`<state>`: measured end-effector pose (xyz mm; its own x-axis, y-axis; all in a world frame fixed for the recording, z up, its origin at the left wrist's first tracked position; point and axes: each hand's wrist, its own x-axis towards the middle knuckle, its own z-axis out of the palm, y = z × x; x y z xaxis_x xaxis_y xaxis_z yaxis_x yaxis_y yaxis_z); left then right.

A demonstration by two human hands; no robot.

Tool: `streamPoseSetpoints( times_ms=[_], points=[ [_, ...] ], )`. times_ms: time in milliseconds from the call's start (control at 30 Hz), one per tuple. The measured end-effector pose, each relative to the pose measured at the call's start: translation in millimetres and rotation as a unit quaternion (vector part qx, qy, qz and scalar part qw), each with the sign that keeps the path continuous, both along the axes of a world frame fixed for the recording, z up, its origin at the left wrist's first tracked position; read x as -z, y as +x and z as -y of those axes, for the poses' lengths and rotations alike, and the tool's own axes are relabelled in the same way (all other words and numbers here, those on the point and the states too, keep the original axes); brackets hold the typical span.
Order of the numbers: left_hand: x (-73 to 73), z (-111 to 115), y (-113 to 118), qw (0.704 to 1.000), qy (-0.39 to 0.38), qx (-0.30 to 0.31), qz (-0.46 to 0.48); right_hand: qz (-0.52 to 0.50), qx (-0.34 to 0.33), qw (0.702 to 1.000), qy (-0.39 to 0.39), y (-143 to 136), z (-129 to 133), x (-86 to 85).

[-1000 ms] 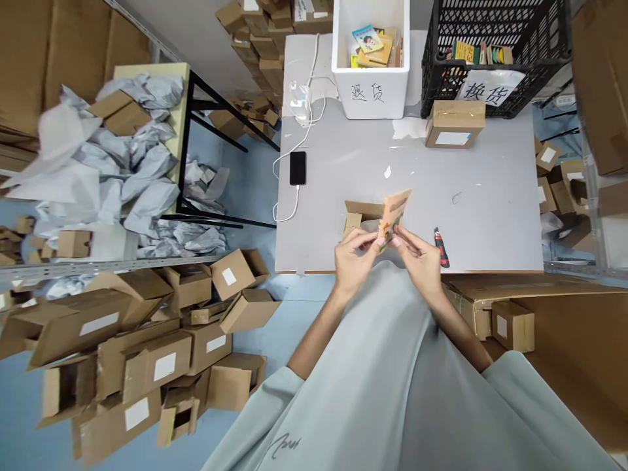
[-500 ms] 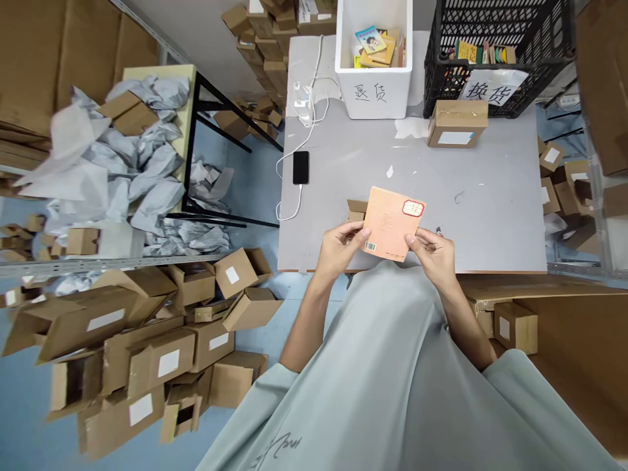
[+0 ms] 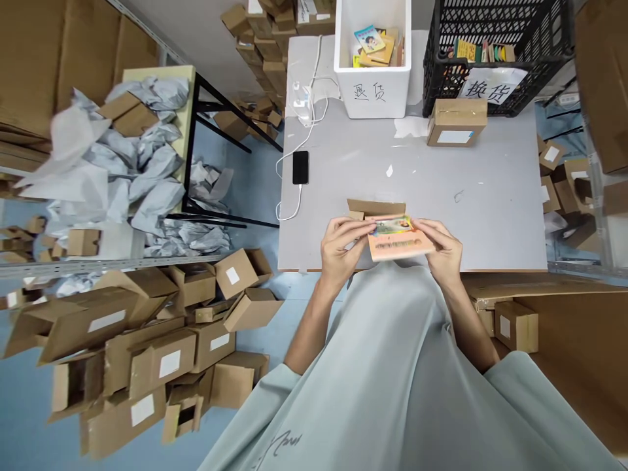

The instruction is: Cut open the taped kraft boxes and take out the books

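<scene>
A small orange book (image 3: 400, 244) is held between my two hands over the front edge of the grey table (image 3: 500, 216). Its other cover now faces me, with a coloured picture along the top; the print is blurred. My left hand (image 3: 343, 243) grips the book's left side, fingers on top. On the right side my right hand (image 3: 441, 247) is closed on it, the thumb mostly hidden. Just behind the book lies a cardboard box with raised flaps (image 3: 377, 207), partly covered by the book and my left hand.
At the back stand a white bin (image 3: 373, 91) with books, a black crate (image 3: 495, 65) with books, and a closed carton (image 3: 457, 123). A phone (image 3: 301, 167) on a cable lies left. Opened boxes (image 3: 161, 360) cover the floor at left; a large carton (image 3: 579, 366) stands right.
The orange book has been turned over, from the side with the barcode to the side with the picture. Both hands have shifted their grip, and more of the cardboard box behind shows.
</scene>
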<state>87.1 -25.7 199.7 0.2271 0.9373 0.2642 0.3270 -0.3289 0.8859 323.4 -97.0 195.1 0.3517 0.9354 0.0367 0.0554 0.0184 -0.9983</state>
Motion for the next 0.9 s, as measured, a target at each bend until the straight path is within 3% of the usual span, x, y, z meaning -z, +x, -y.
streamPoseSetpoints(
  times_ms=[200, 300, 433, 500, 600, 667, 700, 833, 900],
  points=[
    [-1.7, 13, 15, 0.979, -0.166, -0.037, 0.109, -0.071, 0.058, 0.994, -0.064, -12, -6, 14.5],
    [0.1, 22, 26, 0.989, -0.114, -0.055, 0.081, -0.088, 0.009, 0.993, -0.072, -26, -6, 12.8],
    [5.3, 32, 37, 1.0, 0.004, 0.03, -0.007, -0.145, -0.085, 0.983, -0.076, -43, -3, 7.3],
    [7.2, 33, 38, 0.998, 0.019, 0.055, -0.015, -0.159, -0.077, 0.98, -0.096, -42, -1, 9.0],
    [10.6, 24, 30, 1.0, -0.008, -0.006, -0.01, -0.181, -0.035, 0.974, -0.133, -30, -1, 17.1],
    [16.3, 15, 22, 0.996, -0.085, -0.039, 0.007, -0.203, -0.024, 0.967, -0.153, -18, -1, 23.7],
    [20.7, 11, 18, 0.988, -0.148, -0.024, 0.025, -0.213, -0.026, 0.963, -0.163, -12, -1, 26.8],
    [43.1, 9, 14, 0.898, -0.412, 0.094, 0.125, -0.225, -0.05, 0.946, -0.227, 1, 1, 37.8],
    [54.6, 19, 16, 0.869, -0.465, 0.071, 0.153, -0.222, -0.057, 0.935, -0.271, 2, 6, 44.6]
  ],
)
